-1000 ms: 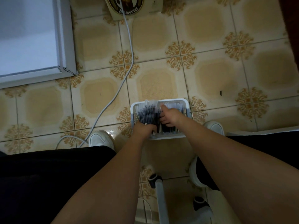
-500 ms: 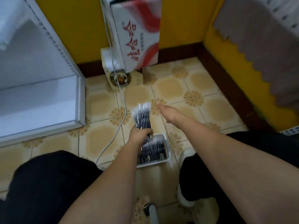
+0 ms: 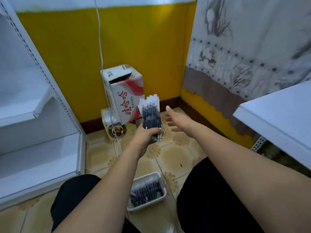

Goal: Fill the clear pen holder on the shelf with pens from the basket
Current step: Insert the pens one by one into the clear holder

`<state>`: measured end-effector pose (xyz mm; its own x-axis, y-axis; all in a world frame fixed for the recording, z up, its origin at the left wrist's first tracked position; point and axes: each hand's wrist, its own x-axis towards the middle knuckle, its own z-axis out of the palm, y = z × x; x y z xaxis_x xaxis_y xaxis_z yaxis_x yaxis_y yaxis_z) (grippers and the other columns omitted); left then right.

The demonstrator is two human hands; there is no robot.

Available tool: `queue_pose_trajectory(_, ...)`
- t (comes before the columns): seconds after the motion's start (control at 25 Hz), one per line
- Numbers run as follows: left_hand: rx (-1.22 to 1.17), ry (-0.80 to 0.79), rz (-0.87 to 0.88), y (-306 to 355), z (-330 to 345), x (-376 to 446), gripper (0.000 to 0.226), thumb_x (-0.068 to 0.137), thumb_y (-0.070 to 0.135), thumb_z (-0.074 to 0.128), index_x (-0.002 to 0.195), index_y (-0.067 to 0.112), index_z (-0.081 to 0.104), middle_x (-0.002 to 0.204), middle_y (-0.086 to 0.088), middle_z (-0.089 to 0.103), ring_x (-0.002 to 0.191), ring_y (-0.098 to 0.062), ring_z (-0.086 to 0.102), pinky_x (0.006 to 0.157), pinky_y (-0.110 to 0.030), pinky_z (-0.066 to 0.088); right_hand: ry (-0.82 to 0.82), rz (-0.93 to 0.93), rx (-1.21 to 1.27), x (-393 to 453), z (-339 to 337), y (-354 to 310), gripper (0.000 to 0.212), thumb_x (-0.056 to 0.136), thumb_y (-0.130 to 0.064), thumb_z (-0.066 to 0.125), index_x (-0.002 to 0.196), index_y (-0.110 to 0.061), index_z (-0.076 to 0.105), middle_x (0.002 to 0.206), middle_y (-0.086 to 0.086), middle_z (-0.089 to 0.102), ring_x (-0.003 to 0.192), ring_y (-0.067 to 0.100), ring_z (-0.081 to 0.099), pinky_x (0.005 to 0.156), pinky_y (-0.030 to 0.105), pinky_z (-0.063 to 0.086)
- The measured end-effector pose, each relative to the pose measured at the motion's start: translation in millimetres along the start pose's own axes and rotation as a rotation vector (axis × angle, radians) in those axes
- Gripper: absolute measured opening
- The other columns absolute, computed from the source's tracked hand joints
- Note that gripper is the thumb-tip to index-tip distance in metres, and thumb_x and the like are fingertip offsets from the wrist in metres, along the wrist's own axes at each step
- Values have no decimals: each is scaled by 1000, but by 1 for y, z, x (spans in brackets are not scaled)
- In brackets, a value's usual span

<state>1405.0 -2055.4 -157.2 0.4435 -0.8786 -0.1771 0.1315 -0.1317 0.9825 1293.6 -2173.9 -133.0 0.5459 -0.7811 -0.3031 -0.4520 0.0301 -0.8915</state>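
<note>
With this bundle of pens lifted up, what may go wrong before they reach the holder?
1. Only the left hand grips the bundle of pens, and low down; the tops fan out, so some might slip free and fall to the tiled floor.
2. The right hand is open and holds nothing, so it gives no support.
3. The basket sits on the floor between the legs; a step may kick it.
4. The pen holder is not in view.

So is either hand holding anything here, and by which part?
The left hand grips a bundle of pens by its lower end. The right hand is open and holds nothing.
</note>
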Motion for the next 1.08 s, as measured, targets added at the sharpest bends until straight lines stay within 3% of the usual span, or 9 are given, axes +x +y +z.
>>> queue_pose_trajectory(0.24,-66,-268,263,109,89,-32,35,82,2,70,116,6,63,90,-2,71,82,-19,67,67,-34,54,196,-244,147,-87,-109,-69,80,91,-76,31,139,-16,53,137,7,59,123,26,58,108,50,45)
queue_pose_trajectory(0.36,-70,-412,327,143,132,-46,33,81,3,70,114,4,63,87,-4,71,80,-21,67,68,-35,54,312,-346,195,-144,-160,-93,73,98,-67,30,139,-11,53,133,8,59,120,24,59,106,42,47)
queue_pose_trajectory(0.44,-75,-503,346,158,162,-56,46,75,11,73,118,1,61,93,-10,70,86,-26,66,70,-38,53,405,-391,160,-185,-189,-98,69,99,-64,28,137,-12,54,130,6,61,115,20,61,101,37,50)
queue_pose_trajectory(0.52,-97,-567,343,166,193,-64,49,72,13,76,117,-1,62,94,-12,68,90,-29,66,74,-39,54,481,-410,121,-221,-215,-99,67,99,-64,28,138,-14,54,131,5,62,115,19,62,102,38,51)
queue_pose_trajectory(0.64,-123,-681,297,175,241,-81,28,82,2,73,109,3,66,93,-9,71,94,-29,67,79,-38,56,592,-418,98,-270,-250,-92,66,100,-63,29,140,-15,52,134,4,60,118,19,62,103,38,51)
queue_pose_trajectory(0.76,-118,-816,300,175,287,-98,35,83,0,72,117,5,63,96,-8,69,91,-26,66,76,-34,55,698,-414,99,-306,-281,-78,67,99,-64,29,140,-17,52,136,3,60,117,16,62,103,36,51)
queue_pose_trajectory(0.92,-148,-912,253,164,339,-115,42,68,7,75,109,2,66,88,-9,69,85,-26,65,73,-33,56,777,-380,98,-336,-308,-49,67,99,-64,27,141,-18,50,132,-1,59,119,17,61,105,37,49)
queue_pose_trajectory(1.08,-167,-1055,248,152,378,-124,33,73,4,69,106,8,65,85,-7,64,83,-24,59,77,-37,50,863,-325,-4,-352,-326,-10,45,101,-48,47,131,-17,61,117,-3,69,105,14,68,100,35,54)
